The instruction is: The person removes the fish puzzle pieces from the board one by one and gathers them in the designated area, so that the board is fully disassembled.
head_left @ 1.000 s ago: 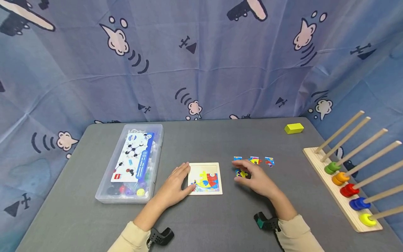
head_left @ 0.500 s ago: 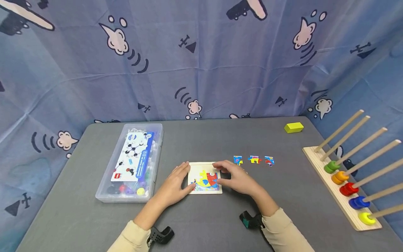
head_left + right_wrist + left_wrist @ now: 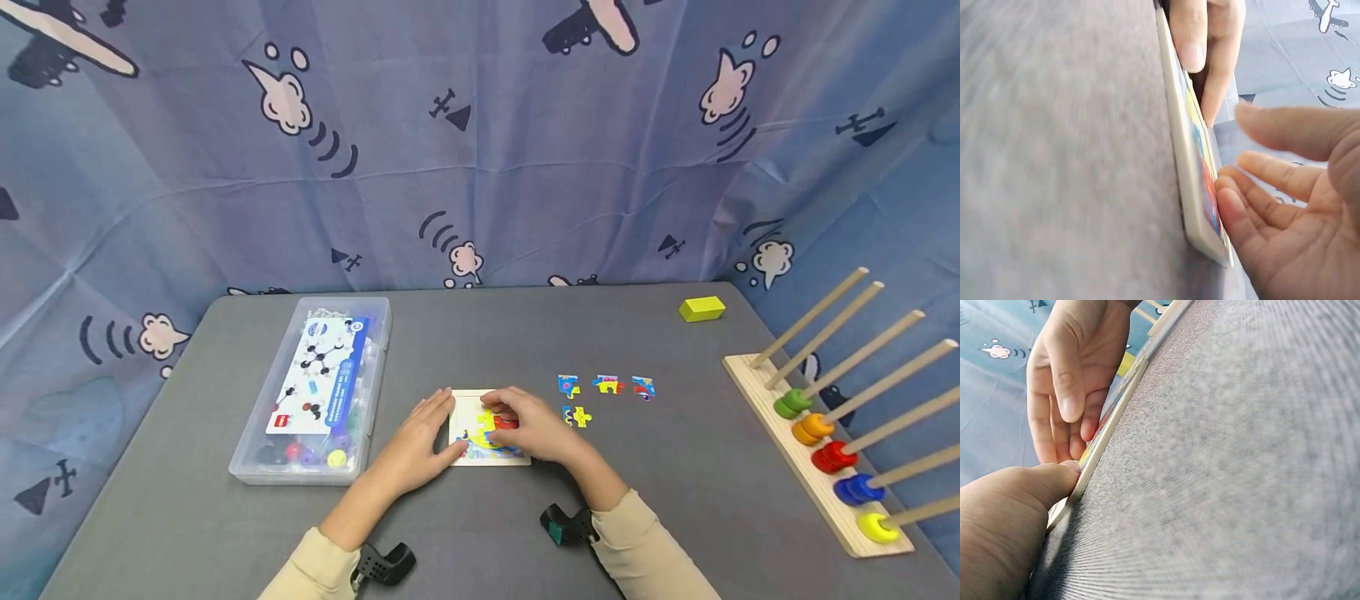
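A small square wooden puzzle tray (image 3: 467, 406) lies on the table, partly filled with colourful jigsaw pieces (image 3: 487, 451) in yellow, red and blue. My left hand (image 3: 415, 440) rests along its left side with straight fingers, the thumb touching the front-left frame. Over the tray's right half is my right hand (image 3: 536, 427), its fingers bent and touching the red and yellow pieces. In the right wrist view, that hand's thumb (image 3: 1291, 131) stands apart from the fingers and no piece shows between them. The right hand hides part of the tray's right side.
Several loose jigsaw pieces (image 3: 577, 417) lie right of the tray. A clear plastic case (image 3: 255, 458) with a molecule-model label sits at left. A yellow block (image 3: 702, 308) is at back right, and a wooden peg board (image 3: 795, 467) with coloured rings along the right edge.
My right hand has moved left from the loose pieces, across the tray's right edge and onto the pieces in it. The left hand has stayed in place.
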Demonstrator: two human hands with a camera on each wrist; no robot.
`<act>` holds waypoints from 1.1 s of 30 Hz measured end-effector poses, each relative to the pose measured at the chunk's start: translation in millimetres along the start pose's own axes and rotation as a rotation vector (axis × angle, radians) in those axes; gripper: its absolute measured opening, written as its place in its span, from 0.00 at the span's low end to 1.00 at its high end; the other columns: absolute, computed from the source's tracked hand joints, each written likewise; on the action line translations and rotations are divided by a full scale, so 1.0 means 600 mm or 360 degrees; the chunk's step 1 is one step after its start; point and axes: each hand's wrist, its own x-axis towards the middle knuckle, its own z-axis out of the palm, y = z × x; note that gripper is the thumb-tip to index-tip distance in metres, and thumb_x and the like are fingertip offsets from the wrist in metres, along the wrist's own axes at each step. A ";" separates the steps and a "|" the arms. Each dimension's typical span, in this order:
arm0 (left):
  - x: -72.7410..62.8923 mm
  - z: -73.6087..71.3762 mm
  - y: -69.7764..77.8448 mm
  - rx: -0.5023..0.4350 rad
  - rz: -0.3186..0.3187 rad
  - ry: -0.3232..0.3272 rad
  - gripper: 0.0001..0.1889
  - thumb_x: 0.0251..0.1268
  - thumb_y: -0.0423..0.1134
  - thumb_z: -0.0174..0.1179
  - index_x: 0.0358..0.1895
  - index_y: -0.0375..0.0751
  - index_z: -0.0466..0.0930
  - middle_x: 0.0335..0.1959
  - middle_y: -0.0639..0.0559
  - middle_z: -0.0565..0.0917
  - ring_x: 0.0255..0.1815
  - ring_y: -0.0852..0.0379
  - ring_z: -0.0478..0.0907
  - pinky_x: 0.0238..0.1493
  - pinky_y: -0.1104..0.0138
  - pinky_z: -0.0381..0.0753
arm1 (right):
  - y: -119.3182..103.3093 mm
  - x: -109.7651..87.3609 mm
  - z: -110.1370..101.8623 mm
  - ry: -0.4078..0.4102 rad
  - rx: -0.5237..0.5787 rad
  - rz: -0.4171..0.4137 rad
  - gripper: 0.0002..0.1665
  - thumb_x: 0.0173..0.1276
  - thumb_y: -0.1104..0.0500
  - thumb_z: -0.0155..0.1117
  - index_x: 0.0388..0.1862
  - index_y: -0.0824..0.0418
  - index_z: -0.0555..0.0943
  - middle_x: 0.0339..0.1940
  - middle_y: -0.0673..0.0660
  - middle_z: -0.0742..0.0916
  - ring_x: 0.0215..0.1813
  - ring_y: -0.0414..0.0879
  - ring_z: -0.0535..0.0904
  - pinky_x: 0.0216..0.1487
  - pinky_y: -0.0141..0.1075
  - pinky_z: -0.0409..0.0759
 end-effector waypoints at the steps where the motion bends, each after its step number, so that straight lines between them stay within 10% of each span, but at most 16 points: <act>1: 0.000 0.001 0.000 -0.0001 -0.0001 -0.0002 0.35 0.62 0.50 0.61 0.67 0.31 0.65 0.70 0.41 0.65 0.74 0.47 0.58 0.75 0.55 0.56 | -0.001 0.000 0.001 0.0001 -0.0010 0.0004 0.28 0.58 0.63 0.68 0.59 0.68 0.74 0.54 0.60 0.81 0.54 0.51 0.78 0.59 0.45 0.78; 13: -0.001 -0.001 0.003 -0.0010 0.0004 0.0016 0.35 0.61 0.50 0.61 0.66 0.30 0.66 0.70 0.40 0.66 0.73 0.46 0.59 0.74 0.54 0.58 | -0.008 -0.001 0.016 0.0077 -0.0212 0.0120 0.26 0.54 0.66 0.70 0.54 0.65 0.78 0.54 0.59 0.77 0.53 0.50 0.75 0.57 0.46 0.75; 33: 0.000 0.000 0.000 0.0006 0.0016 0.0016 0.36 0.61 0.50 0.61 0.66 0.30 0.66 0.69 0.39 0.66 0.73 0.45 0.59 0.75 0.54 0.57 | -0.006 0.004 0.021 0.0128 -0.0031 0.0231 0.25 0.51 0.69 0.70 0.50 0.62 0.76 0.50 0.56 0.76 0.49 0.46 0.73 0.54 0.41 0.75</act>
